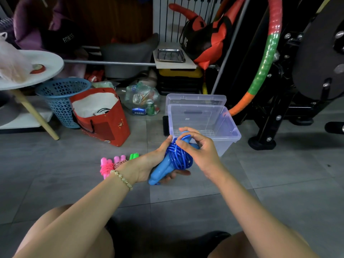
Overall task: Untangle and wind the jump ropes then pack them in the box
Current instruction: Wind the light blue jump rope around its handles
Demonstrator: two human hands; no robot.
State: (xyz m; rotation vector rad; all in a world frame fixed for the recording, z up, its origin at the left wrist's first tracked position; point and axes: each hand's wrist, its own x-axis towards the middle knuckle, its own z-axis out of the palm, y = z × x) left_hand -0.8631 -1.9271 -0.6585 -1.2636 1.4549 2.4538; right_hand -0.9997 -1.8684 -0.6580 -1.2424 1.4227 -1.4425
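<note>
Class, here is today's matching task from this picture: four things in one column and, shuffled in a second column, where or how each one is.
Things
1 blue jump rope
2 pink jump rope
3 clear box
4 blue basket

Places or states
A under the edge of the white table
B held by the left hand and right hand
C lying wound on the floor
D open, its lid behind it

Pairs: 1-B, 2-C, 3-D, 4-A

floor [279,183]: grey tiles | clear box [223,146] (lid [195,99] behind it) | wound pink jump rope [106,167] | red bag [104,129] | blue basket [61,108]
</note>
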